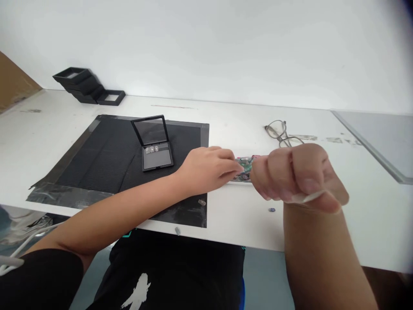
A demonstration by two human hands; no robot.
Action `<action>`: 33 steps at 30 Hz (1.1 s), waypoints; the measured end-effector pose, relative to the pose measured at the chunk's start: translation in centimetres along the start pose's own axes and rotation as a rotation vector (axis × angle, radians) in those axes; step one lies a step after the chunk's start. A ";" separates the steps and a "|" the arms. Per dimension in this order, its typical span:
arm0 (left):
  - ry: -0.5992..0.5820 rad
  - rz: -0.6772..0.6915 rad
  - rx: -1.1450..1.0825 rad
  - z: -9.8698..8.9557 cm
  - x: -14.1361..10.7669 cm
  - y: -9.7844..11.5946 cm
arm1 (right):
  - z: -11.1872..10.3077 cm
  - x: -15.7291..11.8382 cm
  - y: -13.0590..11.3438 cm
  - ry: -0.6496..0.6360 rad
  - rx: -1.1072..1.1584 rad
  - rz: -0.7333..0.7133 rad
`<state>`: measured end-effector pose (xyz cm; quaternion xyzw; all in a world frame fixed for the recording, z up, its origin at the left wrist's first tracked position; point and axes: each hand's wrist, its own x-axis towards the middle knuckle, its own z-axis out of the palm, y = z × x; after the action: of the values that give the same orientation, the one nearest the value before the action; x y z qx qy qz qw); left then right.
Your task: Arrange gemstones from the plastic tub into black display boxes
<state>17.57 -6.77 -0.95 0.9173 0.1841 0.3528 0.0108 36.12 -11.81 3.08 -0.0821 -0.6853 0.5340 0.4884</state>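
Observation:
My left hand (209,169) reaches over the right edge of the black mat, its fingers curled together at the left end of a tray of small colourful pieces (245,165). Whatever its fingertips hold is hidden. Raised closer to the camera, my right hand (295,176) is closed, with a thin pale piece (312,196) pinched between thumb and fingers. Part of the tray is hidden behind it. On the mat, left of my left hand, an open black case (157,156) has a clear-windowed lid and several small pale pieces along the top of its grey inside.
Eyeglasses (279,131) lie behind my right hand. Black frames (82,84) are stacked at the back left. A small blue piece (272,210) lies on the white table (238,228); a clear piece (201,202) rests on the mat (97,150). A grey-edged panel (380,137) is at right.

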 end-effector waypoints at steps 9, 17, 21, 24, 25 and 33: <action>0.212 -0.020 -0.117 -3.0 -0.4 1.1 | 0.2 -0.2 -0.2 0.154 -0.028 0.152; 0.415 0.223 -0.040 -3.9 -1.7 0.2 | 1.7 0.2 0.6 0.172 -0.051 0.419; 0.453 0.223 -0.117 -4.2 -1.2 0.4 | 2.3 0.2 0.2 0.152 -0.027 0.451; 0.511 0.136 -0.350 -4.8 -1.0 1.2 | 1.9 -0.2 -0.2 0.109 -0.034 0.381; 0.518 0.090 -0.448 -5.1 -1.1 1.5 | 1.7 -0.2 -0.2 0.117 -0.062 0.363; 0.331 -0.327 -0.431 -5.2 -3.5 2.3 | 1.6 0.1 0.9 0.457 -1.178 0.559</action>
<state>12.55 -10.64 1.10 0.7823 0.2494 0.5218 0.2314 34.50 -12.43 2.51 -0.6176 -0.6942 0.1479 0.3387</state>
